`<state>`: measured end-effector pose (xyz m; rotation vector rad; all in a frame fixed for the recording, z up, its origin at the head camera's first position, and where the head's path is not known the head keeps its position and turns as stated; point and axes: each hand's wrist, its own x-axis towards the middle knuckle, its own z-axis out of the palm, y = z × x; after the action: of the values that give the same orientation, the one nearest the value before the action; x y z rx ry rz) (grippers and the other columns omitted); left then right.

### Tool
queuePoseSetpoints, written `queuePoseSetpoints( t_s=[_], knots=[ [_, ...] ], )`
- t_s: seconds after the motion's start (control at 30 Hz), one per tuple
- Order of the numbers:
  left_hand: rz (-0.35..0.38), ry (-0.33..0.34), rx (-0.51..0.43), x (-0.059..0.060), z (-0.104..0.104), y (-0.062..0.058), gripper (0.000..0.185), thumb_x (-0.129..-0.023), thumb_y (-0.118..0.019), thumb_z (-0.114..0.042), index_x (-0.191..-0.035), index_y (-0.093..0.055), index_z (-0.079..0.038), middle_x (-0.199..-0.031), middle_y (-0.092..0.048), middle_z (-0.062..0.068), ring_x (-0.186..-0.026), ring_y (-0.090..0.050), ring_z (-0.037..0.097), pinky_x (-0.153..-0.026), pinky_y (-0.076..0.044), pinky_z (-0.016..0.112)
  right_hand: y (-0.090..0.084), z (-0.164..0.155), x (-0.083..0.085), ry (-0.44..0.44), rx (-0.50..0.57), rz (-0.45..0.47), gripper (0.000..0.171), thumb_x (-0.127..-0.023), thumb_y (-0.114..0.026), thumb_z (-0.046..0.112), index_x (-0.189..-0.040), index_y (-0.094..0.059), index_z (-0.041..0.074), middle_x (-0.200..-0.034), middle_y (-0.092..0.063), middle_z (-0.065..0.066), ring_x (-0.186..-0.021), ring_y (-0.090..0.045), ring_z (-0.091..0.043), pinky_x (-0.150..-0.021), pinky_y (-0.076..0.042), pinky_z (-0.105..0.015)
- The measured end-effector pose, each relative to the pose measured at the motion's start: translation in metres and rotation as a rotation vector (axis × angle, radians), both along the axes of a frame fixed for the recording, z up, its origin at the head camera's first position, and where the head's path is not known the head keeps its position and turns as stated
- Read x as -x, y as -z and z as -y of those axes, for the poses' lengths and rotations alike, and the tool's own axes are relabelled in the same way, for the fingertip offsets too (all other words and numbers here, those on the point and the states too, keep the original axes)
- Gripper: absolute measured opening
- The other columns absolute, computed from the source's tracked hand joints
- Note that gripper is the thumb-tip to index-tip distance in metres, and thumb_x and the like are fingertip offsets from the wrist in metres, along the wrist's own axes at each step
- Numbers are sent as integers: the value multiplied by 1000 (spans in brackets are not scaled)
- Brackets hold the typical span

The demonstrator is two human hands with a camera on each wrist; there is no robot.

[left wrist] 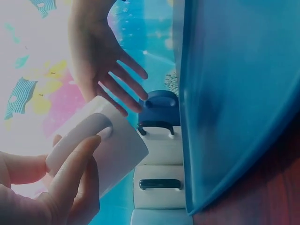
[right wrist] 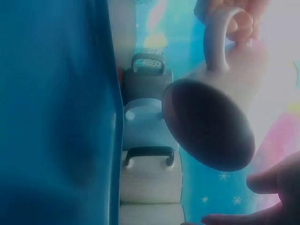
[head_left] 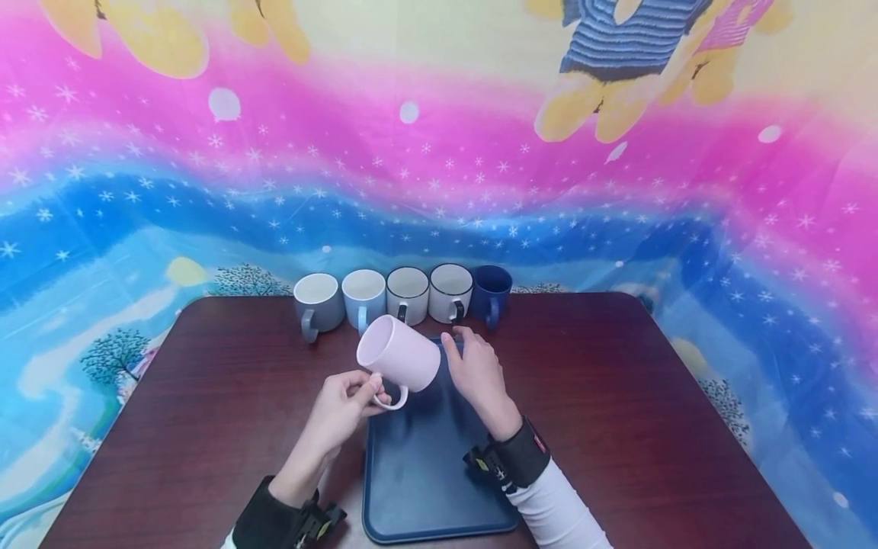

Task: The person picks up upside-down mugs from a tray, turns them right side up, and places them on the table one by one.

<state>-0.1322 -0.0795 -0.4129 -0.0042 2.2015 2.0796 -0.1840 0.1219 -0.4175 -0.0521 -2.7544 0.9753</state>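
My left hand (head_left: 343,408) pinches the pink mug (head_left: 399,354) by its handle above the still-bare blue tray (head_left: 425,488); my right hand (head_left: 478,371), fingers spread, seems just beside it. Five mugs (head_left: 405,295) wait along the tabletop's far edge.
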Motion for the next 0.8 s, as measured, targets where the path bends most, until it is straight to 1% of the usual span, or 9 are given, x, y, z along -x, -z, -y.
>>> queuePoseSetpoints(
  t_s=[0.17,0.33,0.5,0.57,0.8],
  knots=[
    [-4,-15,-39,6,-1,-3,22,-96,-53,-6,-90,-59,14,-80,-64,17,-78,-67,22,-78,-56,35,-2,2,-1,13,1,7,47,-97,-47,44,-126,-58,9,-119,-65,-11,-107,-62,-32,-82,-51,-53],
    [-30,-28,-58,12,-2,-6,22,-97,-51,-5,-91,-59,14,-82,-63,17,-79,-67,20,-80,-56,35,-6,4,-4,5,-5,6,47,-97,-46,44,-125,-59,9,-120,-64,-11,-107,-63,-31,-81,-52,-53],
    [-50,-44,-84,18,-5,-9,22,-97,-50,-6,-94,-58,14,-85,-65,18,-80,-68,19,-80,-55,34,-9,7,-7,-7,-16,9,45,-98,-45,43,-123,-61,9,-119,-65,-12,-108,-62,-32,-81,-51,-53],
    [-59,-46,-109,22,-8,-11,23,-97,-50,-6,-95,-57,15,-86,-65,18,-81,-69,20,-81,-55,35,-10,8,-8,-19,-22,11,45,-98,-45,42,-122,-62,8,-116,-67,-13,-106,-63,-32,-81,-52,-52],
    [-112,-54,-149,28,-16,-16,22,-97,-50,-8,-96,-57,13,-91,-62,20,-86,-68,21,-83,-54,35,-14,11,-12,-45,-31,24,46,-100,-42,40,-118,-64,4,-111,-68,-15,-103,-64,-32,-82,-52,-50]
  ],
)
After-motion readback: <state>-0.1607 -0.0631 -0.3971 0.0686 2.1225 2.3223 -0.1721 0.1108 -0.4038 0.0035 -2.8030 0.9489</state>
